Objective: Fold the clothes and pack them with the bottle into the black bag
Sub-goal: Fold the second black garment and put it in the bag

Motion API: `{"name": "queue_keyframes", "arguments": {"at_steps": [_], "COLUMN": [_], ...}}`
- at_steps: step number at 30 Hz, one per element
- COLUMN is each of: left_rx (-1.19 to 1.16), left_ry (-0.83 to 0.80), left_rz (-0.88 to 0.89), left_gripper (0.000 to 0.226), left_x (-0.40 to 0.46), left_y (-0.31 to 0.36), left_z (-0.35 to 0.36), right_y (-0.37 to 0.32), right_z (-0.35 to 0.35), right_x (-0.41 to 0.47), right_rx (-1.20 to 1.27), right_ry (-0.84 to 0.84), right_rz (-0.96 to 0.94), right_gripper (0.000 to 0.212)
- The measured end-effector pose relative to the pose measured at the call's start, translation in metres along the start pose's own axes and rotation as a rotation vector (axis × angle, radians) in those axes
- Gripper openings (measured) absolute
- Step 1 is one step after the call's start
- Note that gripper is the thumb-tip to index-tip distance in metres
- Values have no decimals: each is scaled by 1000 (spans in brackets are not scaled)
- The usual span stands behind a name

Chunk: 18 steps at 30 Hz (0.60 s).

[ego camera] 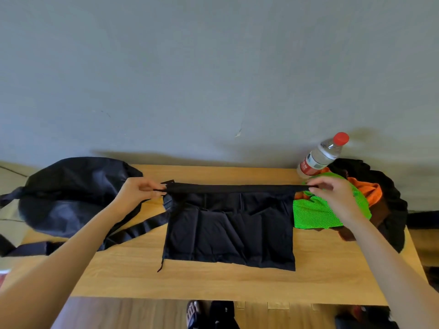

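**Two hands pinching the black garment's top edge**

Both hands hold the black garment [229,230] stretched between them. Left hand [137,192] pinches the left end of the top edge between thumb and fingertips, other fingers curled. Right hand [332,193] pinches the right end the same way, wrist raised. Top edge is lifted and taut; lower part lies flat on the bench [237,283], drawstring trailing off its lower left corner.

Black bag [71,193] sits at the bench's left end, slumped, straps running toward the near left and partly off the edge. Bottle [320,155], red cap and red label, stands at the far right corner, beside the wall. Green mesh garment [313,214] lies just right of the black one, under the right hand, on a pile of orange cloth [370,188] and dark clothes [389,200] that hangs over the right edge.

Bench is light wood, pushed against a plain grey wall [213,67]. Wood floor below; a sandalled foot [193,313] at the near edge. Bare bench runs along the near side, in front of the garment.
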<state>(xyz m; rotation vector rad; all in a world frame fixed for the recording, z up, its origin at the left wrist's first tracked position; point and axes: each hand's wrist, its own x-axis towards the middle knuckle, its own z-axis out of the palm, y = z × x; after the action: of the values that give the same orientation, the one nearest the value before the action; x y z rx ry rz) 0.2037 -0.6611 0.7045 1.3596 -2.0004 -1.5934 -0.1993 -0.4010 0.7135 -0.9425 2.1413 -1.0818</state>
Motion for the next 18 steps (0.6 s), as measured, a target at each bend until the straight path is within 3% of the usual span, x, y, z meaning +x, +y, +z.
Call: {"name": "queue_keyframes", "arguments": {"at_steps": [3,8,14,18], "left_rx": [47,75,162,170], "left_ry": [-60,-117,-153,-148], "left_rz": [-50,-147,-92,-79], "left_gripper": [19,20,23,23], "left_x": [-17,-44,-65,-76], "left_y": [-23,-59,-82,-97], "left_z": [6,14,25,32], "right_y": [16,46,75,85], "right_z": [5,21,38,47], "right_x": [-28,-68,-105,-121], "right_rx": [22,35,17,-18], "right_ry": [-52,-127,-106,-94], "right_rz": [23,62,74,77], "right_gripper": [22,44,57,52]}}
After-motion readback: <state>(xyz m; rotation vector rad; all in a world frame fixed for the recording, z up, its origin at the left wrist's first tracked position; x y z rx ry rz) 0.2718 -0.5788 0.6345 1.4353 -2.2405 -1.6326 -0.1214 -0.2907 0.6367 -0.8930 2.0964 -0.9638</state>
